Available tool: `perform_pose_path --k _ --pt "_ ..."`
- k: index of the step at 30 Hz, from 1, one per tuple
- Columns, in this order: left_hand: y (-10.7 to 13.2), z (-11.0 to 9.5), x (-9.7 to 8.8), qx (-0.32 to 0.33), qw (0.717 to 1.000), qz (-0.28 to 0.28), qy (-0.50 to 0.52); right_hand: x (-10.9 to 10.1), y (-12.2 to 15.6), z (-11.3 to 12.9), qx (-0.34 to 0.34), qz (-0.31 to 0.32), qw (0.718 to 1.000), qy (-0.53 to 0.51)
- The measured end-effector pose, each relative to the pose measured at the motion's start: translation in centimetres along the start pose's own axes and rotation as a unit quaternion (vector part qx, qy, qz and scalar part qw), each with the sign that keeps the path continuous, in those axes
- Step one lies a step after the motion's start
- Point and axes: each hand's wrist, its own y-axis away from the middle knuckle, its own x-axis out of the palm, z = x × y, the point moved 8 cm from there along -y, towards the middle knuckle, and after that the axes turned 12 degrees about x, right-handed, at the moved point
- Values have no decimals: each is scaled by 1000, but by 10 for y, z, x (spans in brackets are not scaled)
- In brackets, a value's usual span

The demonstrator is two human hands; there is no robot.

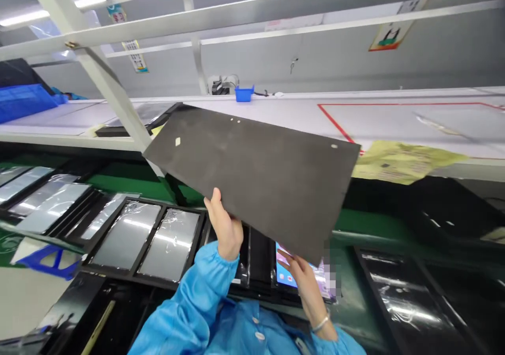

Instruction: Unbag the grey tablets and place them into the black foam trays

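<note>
A large dark grey foam sheet [260, 171], with a few small light holes, is held up and tilted in front of me. My left hand [224, 226] grips its lower edge, with the thumb side showing and some fingers hidden behind the sheet. Below the sheet's lower right corner is my right hand [302, 273], its visible fingers apart over a tablet [286, 277] with a lit, colourful screen. Whether those fingers touch the screen or the sheet I cannot tell. The sheet hides the upper part of the tablet.
Black trays with film-covered panels [169, 244] line the green conveyor [351, 281] at left; another dark tray [406, 292] lies right. Above runs a white shelf [292, 113] with a yellow cloth [406, 161] and small blue bin [244, 93]. A slanted white post [114, 92] stands left.
</note>
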Motion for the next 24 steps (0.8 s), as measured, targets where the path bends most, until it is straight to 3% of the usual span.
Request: perform_pose_path --k 3,6,8,10,12,16,18,20,24 --pt "-33 13 53 -3 1000 -20 16 -43 3 10 16 -21 1000 -2" --pt "-78 23 110 -20 999 27 8 -77 6 16 24 -48 999 4" --pt "-98 32 132 -61 994 89 5 -96 5 17 28 -63 997 20" --pt "-102 40 142 -108 971 212 12 -118 2 16 27 -80 995 46" --pt "-92 43 129 -119 948 295 5 -141 -3 15 22 -106 991 80" --pt "-52 59 58 -33 958 262 -111 -176 -19 8 11 -157 975 160" --pt "-11 92 25 -33 928 270 -256 -180 -32 1 18 -158 968 192" --pt "37 135 -2 -66 900 269 -336 -177 -48 -9 34 -140 966 217" --pt "111 203 -30 -99 849 282 -435 -166 -74 -24 59 -94 963 245"
